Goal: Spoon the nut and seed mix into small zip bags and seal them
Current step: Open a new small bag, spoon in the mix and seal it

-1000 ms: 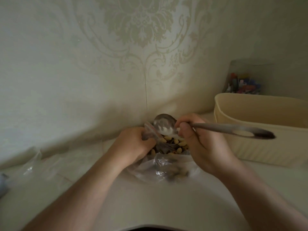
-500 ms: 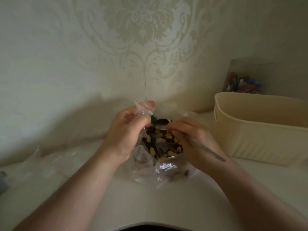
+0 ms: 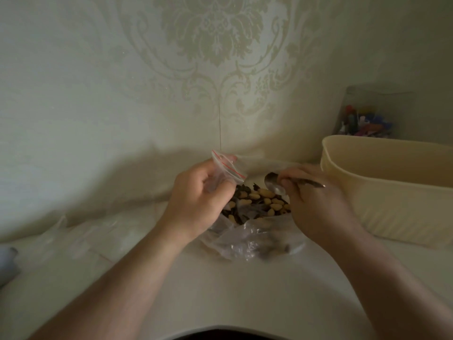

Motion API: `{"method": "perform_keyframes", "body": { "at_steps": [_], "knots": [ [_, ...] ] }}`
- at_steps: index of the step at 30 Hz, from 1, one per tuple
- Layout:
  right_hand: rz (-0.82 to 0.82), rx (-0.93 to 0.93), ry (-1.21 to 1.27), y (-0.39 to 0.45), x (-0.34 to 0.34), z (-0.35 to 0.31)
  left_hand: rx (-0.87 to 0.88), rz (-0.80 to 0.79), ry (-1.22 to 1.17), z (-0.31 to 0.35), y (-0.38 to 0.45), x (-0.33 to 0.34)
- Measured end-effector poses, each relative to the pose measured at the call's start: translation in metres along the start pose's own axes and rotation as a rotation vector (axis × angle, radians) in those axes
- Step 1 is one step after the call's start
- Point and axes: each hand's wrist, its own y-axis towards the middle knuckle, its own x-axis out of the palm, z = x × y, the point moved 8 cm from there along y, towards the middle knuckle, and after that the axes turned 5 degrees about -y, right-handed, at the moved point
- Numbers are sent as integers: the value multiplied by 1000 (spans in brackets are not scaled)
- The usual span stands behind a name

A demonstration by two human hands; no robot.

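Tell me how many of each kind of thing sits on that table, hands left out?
Small zip bag, red-striped, held by the left hand: 1
Large clear bag of nut and seed mix: 1
Spoon, in the right hand: 1
Cream tub: 1
Clear container of coloured bits: 1
Total: 5

The left hand point(image 3: 198, 200) pinches a small zip bag point(image 3: 226, 169) above the nut mix point(image 3: 259, 203) in a big clear bag point(image 3: 255, 241). The right hand point(image 3: 316, 202) grips a spoon point(image 3: 274, 184) just beside it. A cream tub point(image 3: 392, 192) stands right.
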Motion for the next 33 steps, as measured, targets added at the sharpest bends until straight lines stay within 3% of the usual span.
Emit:
{"method": "perform_keyframes", "body": {
  "at_steps": [5, 11, 14, 18, 23, 28, 31, 33],
  "knots": [
    [-115, 60, -102, 1, 2, 4, -36, -94, 111, -4, -2, 11],
    [-28, 58, -43, 4, -3, 3, -91, -105, 293, -9, 2, 8],
    [0, 7, 76, -1, 4, -7, -247, -208, 383, -32, 4, 8],
    [60, -111, 55, -8, 11, -25, -438, -271, 465, -54, 0, 1],
    [-40, -85, 81, -4, 12, -22, -465, -181, 514, -65, 5, -14],
    [-92, -42, -27, -1, 18, -14, -399, 17, 302, -62, 11, -22],
    [-110, -37, -73, 1, 18, -15, -320, 50, 203, -56, 14, -15],
    [-128, -30, -20, 3, 18, -16, -283, 65, 15, -47, 14, -4]
  ]
}}
